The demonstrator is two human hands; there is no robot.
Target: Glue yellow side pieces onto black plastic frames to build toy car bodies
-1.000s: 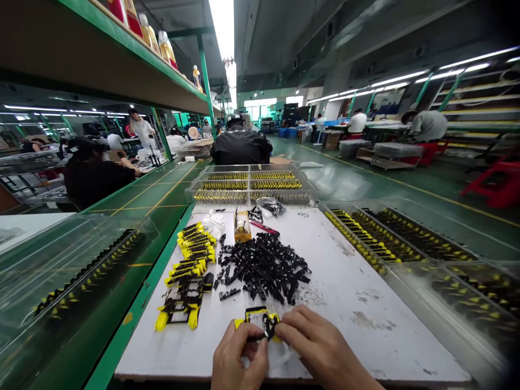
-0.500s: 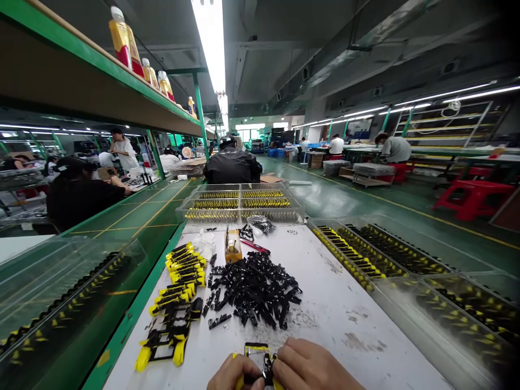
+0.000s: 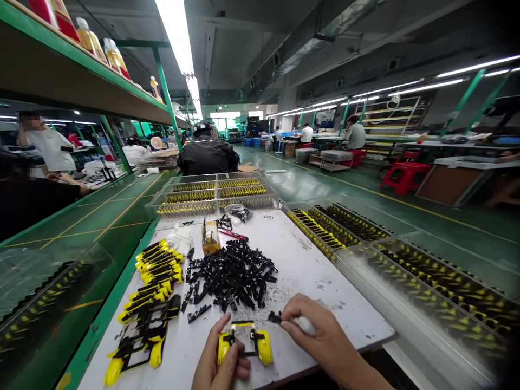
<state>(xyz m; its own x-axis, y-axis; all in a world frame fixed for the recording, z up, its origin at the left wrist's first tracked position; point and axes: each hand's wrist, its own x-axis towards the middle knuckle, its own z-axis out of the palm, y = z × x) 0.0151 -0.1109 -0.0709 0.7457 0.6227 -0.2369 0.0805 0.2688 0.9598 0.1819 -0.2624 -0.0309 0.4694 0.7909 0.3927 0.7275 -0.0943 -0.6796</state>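
While the left hand clamps its fingers on a yellow-and-black frame, the right hand pinches a small black part at the frame's two o'clock.

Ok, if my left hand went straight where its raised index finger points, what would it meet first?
Your left hand would probably meet the pile of black parts first, though the finger's height is unclear.

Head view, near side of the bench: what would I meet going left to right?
Left clear tray, laid-out yellow-and-black frames, left hand, small black part, right hand, right clear tray.
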